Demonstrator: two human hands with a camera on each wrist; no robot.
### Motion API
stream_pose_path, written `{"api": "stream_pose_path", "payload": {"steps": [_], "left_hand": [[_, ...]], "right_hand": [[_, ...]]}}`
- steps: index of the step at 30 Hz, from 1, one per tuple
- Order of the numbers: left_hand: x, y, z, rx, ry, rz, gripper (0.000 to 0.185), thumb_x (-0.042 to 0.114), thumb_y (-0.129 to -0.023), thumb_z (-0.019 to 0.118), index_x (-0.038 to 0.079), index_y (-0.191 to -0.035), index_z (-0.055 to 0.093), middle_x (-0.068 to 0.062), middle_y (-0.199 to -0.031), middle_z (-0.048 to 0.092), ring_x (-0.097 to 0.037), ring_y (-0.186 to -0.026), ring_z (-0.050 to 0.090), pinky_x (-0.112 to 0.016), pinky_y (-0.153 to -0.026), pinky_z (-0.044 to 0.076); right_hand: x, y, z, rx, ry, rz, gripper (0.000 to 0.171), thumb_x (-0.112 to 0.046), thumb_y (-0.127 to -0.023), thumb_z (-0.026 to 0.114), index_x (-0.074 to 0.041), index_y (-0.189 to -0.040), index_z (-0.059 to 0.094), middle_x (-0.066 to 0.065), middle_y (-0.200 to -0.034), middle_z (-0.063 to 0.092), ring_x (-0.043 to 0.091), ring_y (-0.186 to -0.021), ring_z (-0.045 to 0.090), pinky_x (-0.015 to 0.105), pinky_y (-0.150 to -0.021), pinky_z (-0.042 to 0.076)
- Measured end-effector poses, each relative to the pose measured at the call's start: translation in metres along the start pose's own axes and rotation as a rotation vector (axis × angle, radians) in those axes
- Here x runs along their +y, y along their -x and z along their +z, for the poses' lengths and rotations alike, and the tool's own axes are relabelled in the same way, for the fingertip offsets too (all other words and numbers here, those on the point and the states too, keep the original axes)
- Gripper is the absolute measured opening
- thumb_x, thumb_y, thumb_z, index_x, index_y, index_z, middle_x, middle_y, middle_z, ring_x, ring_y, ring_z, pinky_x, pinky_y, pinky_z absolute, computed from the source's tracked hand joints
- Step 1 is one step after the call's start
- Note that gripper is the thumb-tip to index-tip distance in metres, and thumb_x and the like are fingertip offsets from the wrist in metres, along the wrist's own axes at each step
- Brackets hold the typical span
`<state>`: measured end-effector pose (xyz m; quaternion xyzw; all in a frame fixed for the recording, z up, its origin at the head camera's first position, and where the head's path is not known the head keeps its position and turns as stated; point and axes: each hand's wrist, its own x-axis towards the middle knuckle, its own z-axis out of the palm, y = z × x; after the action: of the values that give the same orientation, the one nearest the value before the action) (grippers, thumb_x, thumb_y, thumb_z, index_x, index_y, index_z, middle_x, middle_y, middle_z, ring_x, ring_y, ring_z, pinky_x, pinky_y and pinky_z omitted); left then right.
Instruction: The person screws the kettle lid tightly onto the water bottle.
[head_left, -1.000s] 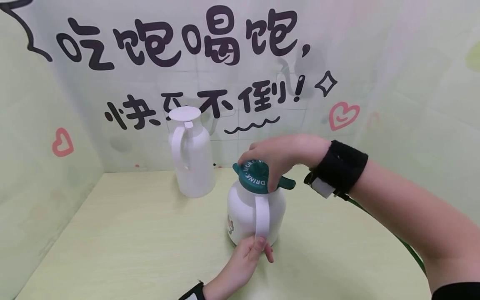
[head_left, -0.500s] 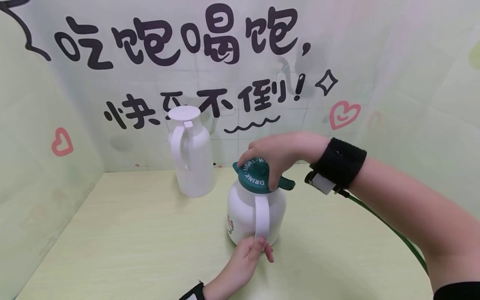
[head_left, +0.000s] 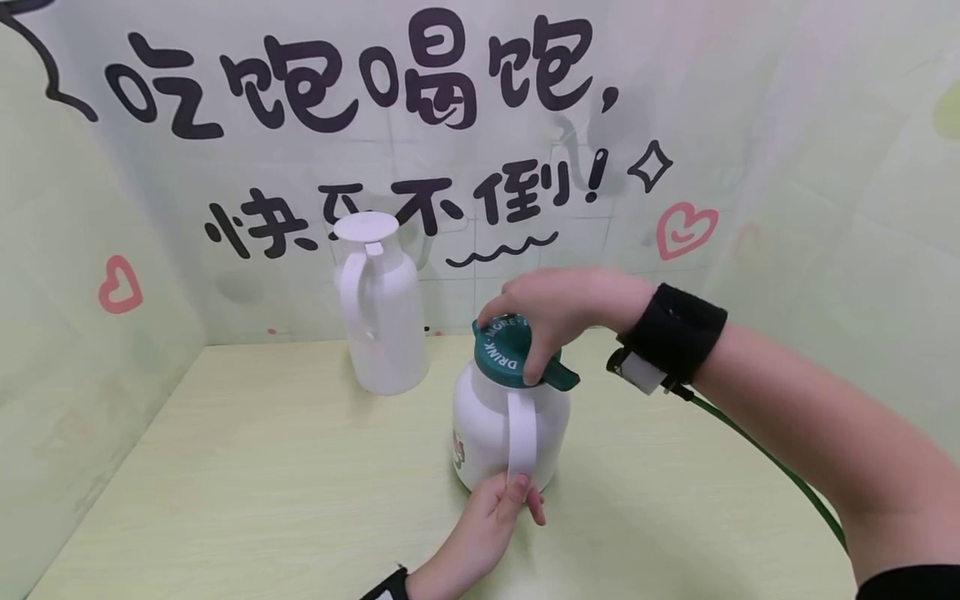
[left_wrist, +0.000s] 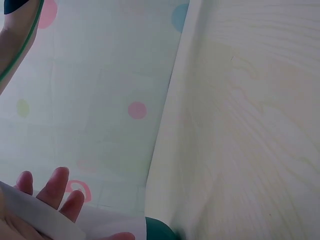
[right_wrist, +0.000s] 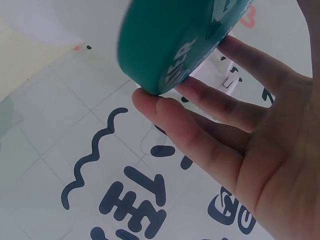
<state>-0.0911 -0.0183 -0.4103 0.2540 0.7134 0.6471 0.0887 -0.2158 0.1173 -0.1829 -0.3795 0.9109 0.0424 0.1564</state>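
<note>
A squat white vacuum jug (head_left: 480, 417) with a cartoon print stands upright on the table. Its green lid (head_left: 504, 357), printed with white letters, sits on the neck, one dark green tab sticking out to the right. My right hand (head_left: 551, 304) comes down over the lid and grips its rim between thumb and fingers; in the right wrist view the fingertips touch the edge of the green lid (right_wrist: 155, 45). With my left hand (head_left: 483, 521) I hold the lower end of the jug's white handle (head_left: 522, 433). Part of the lid is hidden under my right hand.
A taller white jug (head_left: 386, 317) with a handle and flat top stands behind, to the left. The pale wood table (head_left: 300, 467) meets a printed backdrop (head_left: 247, 167) at the back and sides. A green cable (head_left: 765, 450) hangs along my right forearm.
The lid has turned a little clockwise as seen from above, its right tab swinging toward me, and my right hand turned with it. My left hand keeps its hold on the handle.
</note>
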Motion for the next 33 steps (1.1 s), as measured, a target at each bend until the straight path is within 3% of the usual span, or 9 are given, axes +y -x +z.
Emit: {"api": "stream_pose_path", "payload": {"steps": [17, 25, 33], "left_hand": [[0.000, 0.001, 0.002, 0.017, -0.009, 0.009, 0.046, 0.022, -0.106, 0.032, 0.001, -0.079, 0.063, -0.012, -0.084, 0.065, -0.015, -0.095, 0.057, -0.032, -0.092, 0.041], [0.000, -0.001, 0.002, 0.026, -0.011, 0.015, 0.047, 0.022, -0.106, 0.032, 0.001, -0.078, 0.063, -0.009, -0.082, 0.065, -0.016, -0.095, 0.058, -0.032, -0.091, 0.041], [0.001, 0.001, 0.003, 0.038, -0.021, 0.008, 0.047, 0.022, -0.106, 0.032, 0.002, -0.078, 0.063, -0.011, -0.083, 0.065, -0.018, -0.097, 0.058, -0.033, -0.092, 0.041]], "right_hand": [[0.003, 0.001, 0.015, 0.143, -0.037, 0.033, 0.069, -0.045, -0.067, 0.079, -0.021, -0.128, 0.059, 0.001, -0.098, 0.058, 0.018, -0.089, 0.055, 0.030, -0.073, 0.049], [0.000, 0.002, 0.017, 0.171, -0.016, 0.036, 0.067, -0.046, -0.067, 0.077, -0.017, -0.125, 0.060, 0.001, -0.096, 0.059, 0.018, -0.087, 0.054, 0.030, -0.072, 0.049], [-0.006, 0.000, 0.021, 0.193, 0.003, 0.105, 0.065, -0.050, -0.071, 0.075, -0.015, -0.124, 0.061, 0.000, -0.098, 0.061, 0.018, -0.089, 0.054, 0.031, -0.073, 0.049]]}}
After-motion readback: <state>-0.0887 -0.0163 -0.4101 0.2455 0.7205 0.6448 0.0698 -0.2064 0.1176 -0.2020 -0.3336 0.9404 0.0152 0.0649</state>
